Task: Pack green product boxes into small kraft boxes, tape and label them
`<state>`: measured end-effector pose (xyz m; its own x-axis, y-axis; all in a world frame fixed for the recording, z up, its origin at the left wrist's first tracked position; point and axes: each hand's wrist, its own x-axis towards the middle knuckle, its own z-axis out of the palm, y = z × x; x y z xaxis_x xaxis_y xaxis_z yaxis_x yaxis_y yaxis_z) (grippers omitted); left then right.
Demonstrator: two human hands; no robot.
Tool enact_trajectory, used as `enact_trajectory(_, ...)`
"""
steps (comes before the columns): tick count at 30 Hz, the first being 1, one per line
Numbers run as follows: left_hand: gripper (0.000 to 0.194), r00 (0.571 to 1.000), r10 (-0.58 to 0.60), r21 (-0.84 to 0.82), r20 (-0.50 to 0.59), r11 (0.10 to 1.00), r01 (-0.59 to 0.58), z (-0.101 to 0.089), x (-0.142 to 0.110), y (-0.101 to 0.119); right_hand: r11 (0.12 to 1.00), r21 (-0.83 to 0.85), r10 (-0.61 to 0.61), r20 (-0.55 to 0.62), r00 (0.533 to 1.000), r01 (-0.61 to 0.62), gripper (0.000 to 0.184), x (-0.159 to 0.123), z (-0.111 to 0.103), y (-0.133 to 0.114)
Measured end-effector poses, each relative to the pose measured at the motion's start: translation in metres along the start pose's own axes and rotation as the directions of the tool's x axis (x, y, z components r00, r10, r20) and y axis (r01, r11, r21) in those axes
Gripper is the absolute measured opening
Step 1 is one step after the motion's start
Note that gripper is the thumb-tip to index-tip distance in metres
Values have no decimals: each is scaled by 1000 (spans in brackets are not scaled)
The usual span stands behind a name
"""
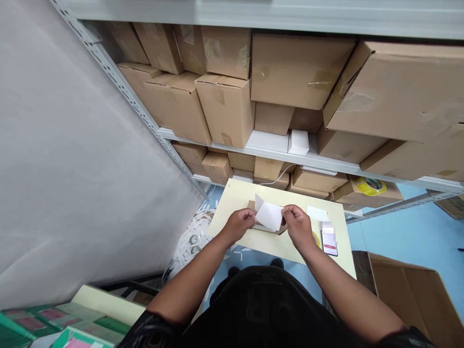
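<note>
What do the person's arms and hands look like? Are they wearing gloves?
No gloves! The left hand and right hand are bare, and so are both forearms. I see no watch or bracelet. The sleeves are black, matching the black top, which has faint markings on its front.

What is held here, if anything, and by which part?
A thin white paper sheet: the right hand pinches its right edge; the left hand is at its left edge, grip unclear.
</note>
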<state>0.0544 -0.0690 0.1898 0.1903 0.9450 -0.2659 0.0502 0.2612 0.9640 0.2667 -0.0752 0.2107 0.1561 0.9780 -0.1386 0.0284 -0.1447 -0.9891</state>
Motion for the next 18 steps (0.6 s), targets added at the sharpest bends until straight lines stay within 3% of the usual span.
enact_trajectory(5,15,991,-92,-87,-101,993,83,-44,-13,-17,999,34,3,-23,1000,-2,24,8,1,-1)
enact_trajectory(12,18,954,-172,-75,-247,985,158,-125,-30,-54,996,78,37,42,998,-40,23,12,15,4)
enact_trajectory(16,18,899,-227,0,-375,970,245,-175,-38,-87,997,67,30,52,998,-33,27,12,19,5)
enact_trajectory(18,15,844,-226,118,-487,940,320,-200,-40,-105,997,57,41,62,997,-44,29,11,20,4)
